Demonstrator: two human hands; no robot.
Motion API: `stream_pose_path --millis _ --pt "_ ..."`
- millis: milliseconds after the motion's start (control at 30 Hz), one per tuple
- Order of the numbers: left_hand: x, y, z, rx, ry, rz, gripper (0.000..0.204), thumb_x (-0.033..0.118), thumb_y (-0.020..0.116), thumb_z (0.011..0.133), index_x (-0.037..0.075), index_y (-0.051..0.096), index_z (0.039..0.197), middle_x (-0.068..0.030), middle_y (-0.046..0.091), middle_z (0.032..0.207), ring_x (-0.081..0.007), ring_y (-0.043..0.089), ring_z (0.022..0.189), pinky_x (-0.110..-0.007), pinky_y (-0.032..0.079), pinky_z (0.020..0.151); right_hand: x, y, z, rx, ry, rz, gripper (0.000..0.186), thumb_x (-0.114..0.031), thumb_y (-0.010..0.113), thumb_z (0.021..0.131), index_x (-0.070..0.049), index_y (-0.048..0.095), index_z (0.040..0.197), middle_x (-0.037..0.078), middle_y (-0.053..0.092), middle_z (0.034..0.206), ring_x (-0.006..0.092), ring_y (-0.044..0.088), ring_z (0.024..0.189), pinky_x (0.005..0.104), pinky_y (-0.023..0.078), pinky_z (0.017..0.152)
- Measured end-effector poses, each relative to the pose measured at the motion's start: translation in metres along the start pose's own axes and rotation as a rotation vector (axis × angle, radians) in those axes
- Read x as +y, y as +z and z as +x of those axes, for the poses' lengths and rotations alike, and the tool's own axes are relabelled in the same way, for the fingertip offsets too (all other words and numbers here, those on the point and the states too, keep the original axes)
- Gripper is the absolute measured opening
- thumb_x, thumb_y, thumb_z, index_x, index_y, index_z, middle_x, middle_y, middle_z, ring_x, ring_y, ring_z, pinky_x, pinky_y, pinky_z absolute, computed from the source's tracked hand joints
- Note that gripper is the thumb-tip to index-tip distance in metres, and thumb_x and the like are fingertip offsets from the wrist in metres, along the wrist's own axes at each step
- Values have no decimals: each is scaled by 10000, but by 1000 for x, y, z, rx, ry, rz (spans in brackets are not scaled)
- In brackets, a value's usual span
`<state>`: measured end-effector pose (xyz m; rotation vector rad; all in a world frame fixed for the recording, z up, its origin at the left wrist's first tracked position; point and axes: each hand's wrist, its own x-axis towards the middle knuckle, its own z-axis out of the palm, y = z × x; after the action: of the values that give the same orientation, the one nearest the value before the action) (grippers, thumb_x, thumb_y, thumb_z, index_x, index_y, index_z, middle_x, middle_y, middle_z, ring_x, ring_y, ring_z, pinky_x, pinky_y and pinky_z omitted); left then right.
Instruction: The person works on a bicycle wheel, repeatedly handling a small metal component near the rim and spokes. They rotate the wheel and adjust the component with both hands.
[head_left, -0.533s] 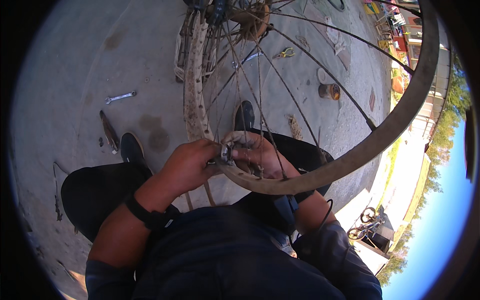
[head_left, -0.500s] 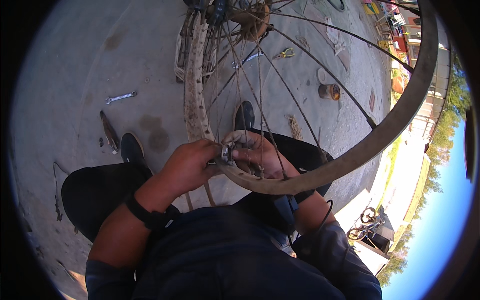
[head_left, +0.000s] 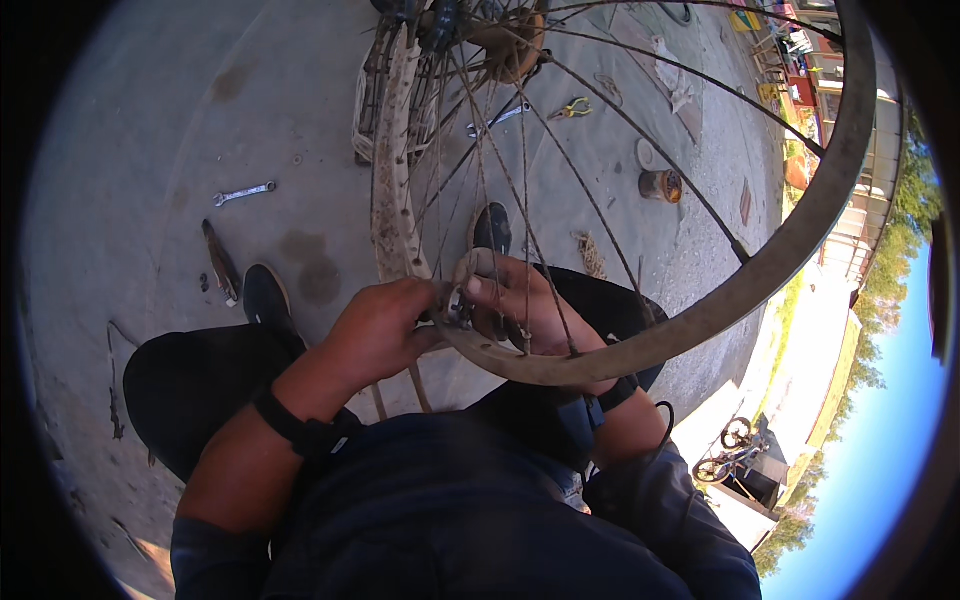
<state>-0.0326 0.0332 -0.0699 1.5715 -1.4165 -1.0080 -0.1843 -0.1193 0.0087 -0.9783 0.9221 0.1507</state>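
Note:
A worn, spoked bicycle wheel rim [head_left: 640, 355] stands in front of me, its lower part between my hands. At the rim's inner edge sits a small shiny metal piece [head_left: 459, 305], too small to name surely. My left hand [head_left: 385, 318] is closed on the rim beside that piece, its fingertips partly hidden. From the other side my right hand [head_left: 525, 300] reaches among the thin spokes [head_left: 527, 215], thumb and fingers pinching the metal piece. The rusty hub [head_left: 515, 45] shows at the top.
On the concrete lie a wrench [head_left: 244, 193], another wrench [head_left: 498, 120], yellow-handled pliers [head_left: 570, 108] and a dark, long-shaped tool [head_left: 220, 262]. An open tin can [head_left: 660, 186] stands at right, near a bundle of cord [head_left: 590, 255]. Bicycles [head_left: 730, 450] are parked farther off.
My right thumb and fingers have shifted slightly on the metal piece, and it has turned a little. The wheel has moved very slightly; my left hand stays at the rim.

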Motion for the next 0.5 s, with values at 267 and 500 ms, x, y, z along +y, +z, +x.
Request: stream_pose_path --millis 267,500 --pt "-2 3 0 22 -31 -34 430 120 833 757 21 613 1113 -182 695 945 -397 699 888 -460 558 755 -1 12 13 93 -167 -582 430 -313 803 894 50 646 1063 160 723 898 199 688 838 375 540 731" --pt "1 3 2 3 -135 -79 580 81 817 763 35 553 1278 -215 724 987 -419 716 946 -462 575 791 -3 16 8 288 -251 -915 437 -340 851 777 42 667 885 220 659 687 352 689 628 436 521 596"
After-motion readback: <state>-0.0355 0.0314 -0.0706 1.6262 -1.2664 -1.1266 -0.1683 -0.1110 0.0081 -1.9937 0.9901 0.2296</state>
